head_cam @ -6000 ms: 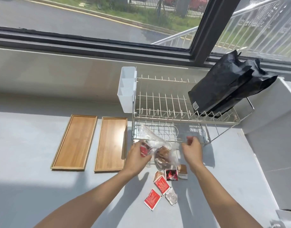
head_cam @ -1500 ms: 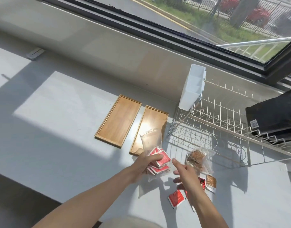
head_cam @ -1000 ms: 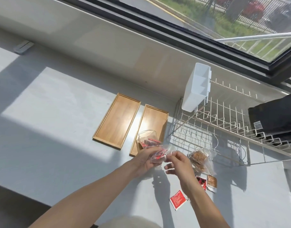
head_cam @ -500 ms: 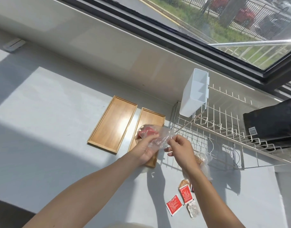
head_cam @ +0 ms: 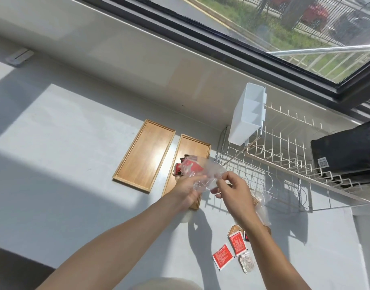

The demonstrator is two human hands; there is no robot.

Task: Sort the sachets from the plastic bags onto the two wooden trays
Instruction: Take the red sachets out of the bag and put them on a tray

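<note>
My left hand [head_cam: 187, 190] and my right hand [head_cam: 232, 190] both grip a clear plastic bag [head_cam: 203, 172] held over the right wooden tray [head_cam: 197, 146]. The bag is tipped toward the tray, and red sachets [head_cam: 189, 166] are at its mouth and spilling onto the tray. The left wooden tray [head_cam: 144, 153] holds nothing. A second clear bag with brown sachets [head_cam: 261, 203] lies on the counter behind my right wrist. Loose red sachets [head_cam: 222, 256] and a pale one [head_cam: 247, 263] lie on the counter near my right forearm.
A wire dish rack [head_cam: 284, 164] stands right of the trays, with a white plastic caddy [head_cam: 245, 117] on its left end and a black bag [head_cam: 347, 151] lying on it. A window ledge runs behind. A small grey fitting [head_cam: 19, 57] sits at far left.
Both hands have carried the bag of red sachets from the counter up over the right tray and tipped it. Sachets now lie on that tray.
</note>
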